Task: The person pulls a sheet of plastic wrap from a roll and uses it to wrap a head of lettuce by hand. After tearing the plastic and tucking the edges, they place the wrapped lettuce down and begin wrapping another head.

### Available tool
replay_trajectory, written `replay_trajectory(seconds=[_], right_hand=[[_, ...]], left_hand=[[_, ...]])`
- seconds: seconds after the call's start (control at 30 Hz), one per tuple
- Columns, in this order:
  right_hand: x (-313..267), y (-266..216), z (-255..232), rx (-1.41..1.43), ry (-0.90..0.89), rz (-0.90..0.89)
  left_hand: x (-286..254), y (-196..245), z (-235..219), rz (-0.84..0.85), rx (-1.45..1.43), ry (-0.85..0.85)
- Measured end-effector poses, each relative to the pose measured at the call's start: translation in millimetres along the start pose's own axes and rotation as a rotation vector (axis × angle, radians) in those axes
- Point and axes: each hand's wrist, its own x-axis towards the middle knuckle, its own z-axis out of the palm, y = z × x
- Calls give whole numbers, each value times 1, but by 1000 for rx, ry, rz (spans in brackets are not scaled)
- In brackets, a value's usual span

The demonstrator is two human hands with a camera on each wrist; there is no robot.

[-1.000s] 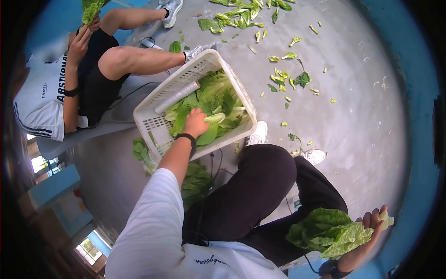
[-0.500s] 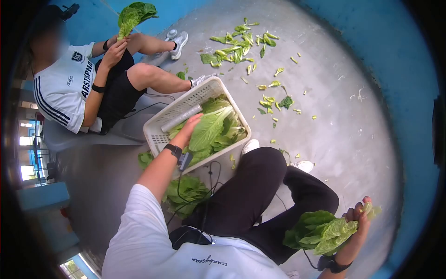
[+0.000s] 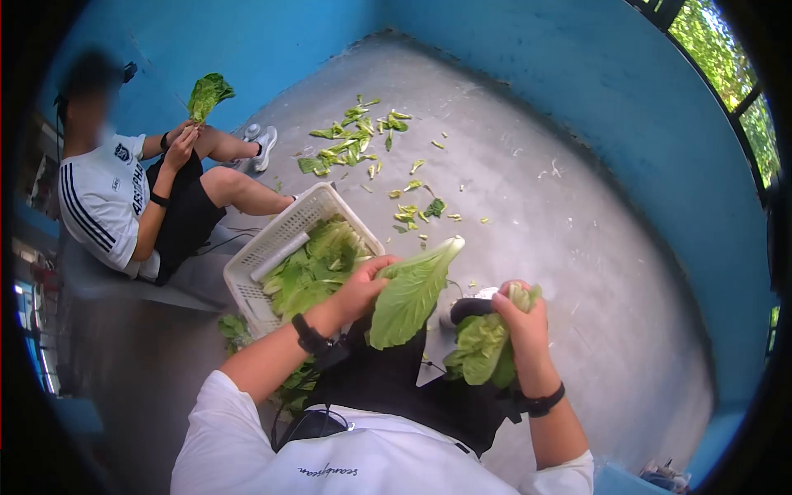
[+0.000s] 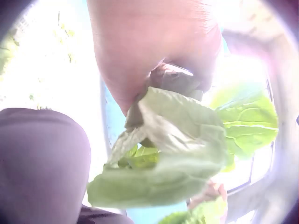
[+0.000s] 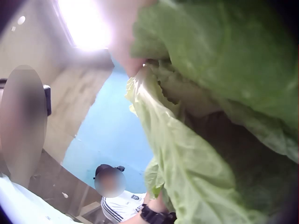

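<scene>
My left hand (image 3: 363,290) pinches one large green leaf (image 3: 408,301), its pale stem end pointing up and right. In the left wrist view that hand (image 4: 154,44) is above a drooping leaf (image 4: 182,154), and its fingertips are hidden. My right hand (image 3: 525,330) grips a bunch of leaves (image 3: 480,346) by their pale ends, over my right leg. Overlapping leaves (image 5: 187,158) fill much of the right wrist view and cover most of the hand's fingers. More leaves (image 3: 318,264) lie in the white basket (image 3: 235,276) to the left.
A clear roll (image 3: 279,256) lies inside the basket. Leaves (image 3: 235,330) rest on the floor beside it, and trimmings (image 3: 351,140) are scattered beyond. At the left a seated person (image 3: 107,186) holds a leafy bunch (image 3: 208,95). Cables hang near my lap.
My left hand has lifted a leaf out of the basket and moved right, over my lap. My right hand has come inward and up with its bunch. The head view has shifted.
</scene>
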Motion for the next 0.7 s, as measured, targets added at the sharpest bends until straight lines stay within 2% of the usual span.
replay_trajectory(seconds=[0.1, 0.2, 0.37, 0.47, 0.5, 0.6, 0.63, 0.7], right_hand=[[-2, 13, 7, 57, 69, 12], [-12, 21, 9, 61, 84, 4], [-20, 39, -6, 12, 117, -63], [-26, 38, -14, -24, 120, -51], [-27, 36, -16, -39, 117, -45], [-34, 36, -14, -100, -4, -84], [-36, 39, -13, -111, -49, -81], [-36, 43, -11, -178, -111, -99]], left_hand=[[-11, 1, 43, 198, 453, -30], [-25, -3, 72, 349, 775, -90], [-32, -14, 83, 491, 1004, -174], [-31, -7, 81, 318, 862, -247], [-24, -18, 81, 276, 542, -227], [-12, -27, 81, -98, 178, -156], [-9, -25, 91, -87, 186, -158], [-7, -27, 94, -116, 400, -236]])
